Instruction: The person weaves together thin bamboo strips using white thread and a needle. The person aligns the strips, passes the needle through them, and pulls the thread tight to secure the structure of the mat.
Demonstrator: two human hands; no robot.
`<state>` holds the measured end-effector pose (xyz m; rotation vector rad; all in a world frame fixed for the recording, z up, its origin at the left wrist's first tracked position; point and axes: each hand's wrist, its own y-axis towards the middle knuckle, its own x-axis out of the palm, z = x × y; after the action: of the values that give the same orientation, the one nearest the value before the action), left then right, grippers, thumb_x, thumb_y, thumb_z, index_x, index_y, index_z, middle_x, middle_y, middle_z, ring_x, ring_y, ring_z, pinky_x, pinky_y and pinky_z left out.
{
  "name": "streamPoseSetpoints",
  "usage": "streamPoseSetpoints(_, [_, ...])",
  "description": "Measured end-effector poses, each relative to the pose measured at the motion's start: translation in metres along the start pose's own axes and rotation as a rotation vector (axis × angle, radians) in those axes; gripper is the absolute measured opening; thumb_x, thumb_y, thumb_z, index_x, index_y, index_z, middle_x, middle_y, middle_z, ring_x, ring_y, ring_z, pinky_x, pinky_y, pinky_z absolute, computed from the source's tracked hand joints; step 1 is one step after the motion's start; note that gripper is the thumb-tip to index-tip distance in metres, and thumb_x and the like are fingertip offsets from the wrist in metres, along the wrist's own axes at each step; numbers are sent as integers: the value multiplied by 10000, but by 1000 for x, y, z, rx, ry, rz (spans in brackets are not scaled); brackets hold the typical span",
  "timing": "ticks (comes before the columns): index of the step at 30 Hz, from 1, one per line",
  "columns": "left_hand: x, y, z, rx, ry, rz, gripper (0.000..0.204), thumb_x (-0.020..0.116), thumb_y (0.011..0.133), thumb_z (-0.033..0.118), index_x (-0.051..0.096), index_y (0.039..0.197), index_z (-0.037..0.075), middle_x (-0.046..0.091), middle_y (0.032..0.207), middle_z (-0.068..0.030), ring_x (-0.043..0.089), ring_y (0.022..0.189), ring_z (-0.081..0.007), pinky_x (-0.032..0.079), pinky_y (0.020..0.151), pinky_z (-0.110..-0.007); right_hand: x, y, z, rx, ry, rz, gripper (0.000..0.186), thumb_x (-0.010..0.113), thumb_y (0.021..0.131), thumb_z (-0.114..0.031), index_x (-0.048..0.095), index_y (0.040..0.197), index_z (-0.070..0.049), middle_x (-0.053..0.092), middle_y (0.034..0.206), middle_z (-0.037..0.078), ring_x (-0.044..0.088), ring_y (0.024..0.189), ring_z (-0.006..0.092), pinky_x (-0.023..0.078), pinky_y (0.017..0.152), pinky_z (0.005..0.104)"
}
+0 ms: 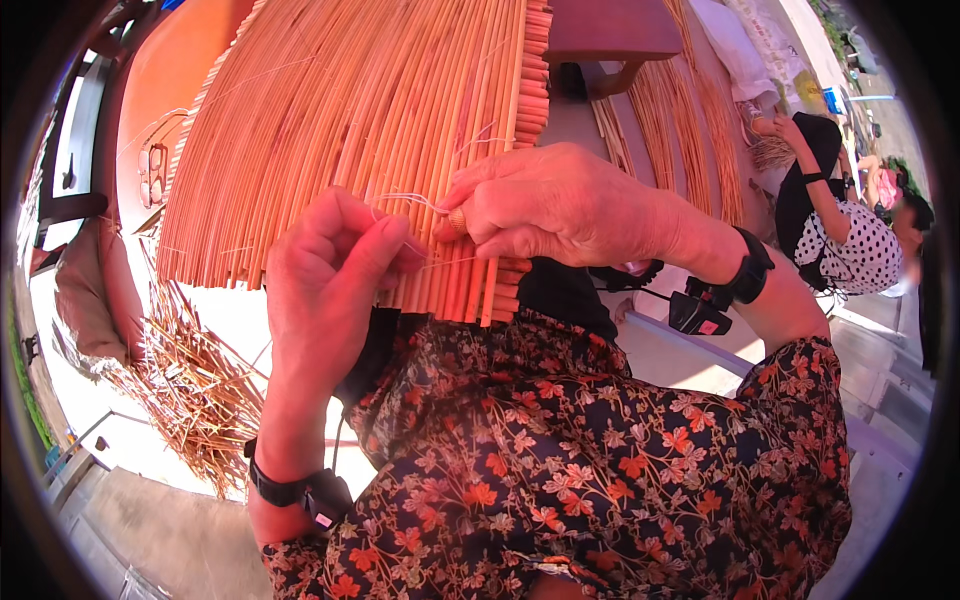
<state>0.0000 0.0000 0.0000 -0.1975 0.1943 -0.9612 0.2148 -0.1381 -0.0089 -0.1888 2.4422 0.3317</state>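
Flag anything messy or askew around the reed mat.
The loose stalks at the picture's left look messy: they lie in a tangled heap, crossing at many angles, while the reed mat has its stalks side by side.

The pale floor (pixel 140 450) here is glaringly sunlit on the left, greyer and shaded in other stretches. A low brown table (pixel 615 32) stands ahead to the right, and greenery (pixel 27 385) shows at the far left.
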Motion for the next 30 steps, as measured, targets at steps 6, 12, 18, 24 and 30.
streamPoseSetpoints(6, [9,5,-9,14,-134,-42,179,651,993,130,561,857,57,679,748,-46,650,696,-102,510,661,-236,29,-15,8,-121,-106,120,196,744,791,-32,549,803,-51,730,981,87,701,1069,299,566,941,415])
streamPoseSetpoints(12, [25,-11,-13,8,-266,-56,157,639,998,117,553,877,64,673,773,-56,646,717,-114,518,705,-250,34,-37,-4,-93,-93,87,206,737,807,-54,532,785,-60,742,1034,94,693,1096,305,546,992,442])
streamPoseSetpoints(18, [40,-31,-23,65,-198,-61,137,610,1016,128,540,916,65,663,828,-71,630,739,-130,519,731,-267,42,-63,-8,-162,-97,171,182,752,816,-90,576,847,-53,739,1055,94,687,1118,307,523,1027,460])
streamPoseSetpoints(24, [48,-42,-22,26,-230,-49,129,617,1008,111,539,921,56,676,852,-89,637,758,-137,522,741,-270,43,-74,-23,10,-26,156,165,739,818,-67,581,863,-47,735,1050,99,673,1138,333,536,1010,452])
streamPoseSetpoints(30, [67,-70,-24,50,-161,-30,122,618,1005,100,537,926,55,683,852,-97,649,760,-149,531,733,-279,54,-96,-32,-71,-186,189,148,700,794,-50,573,869,-38,725,1042,116,670,1121,342,556,961,430])
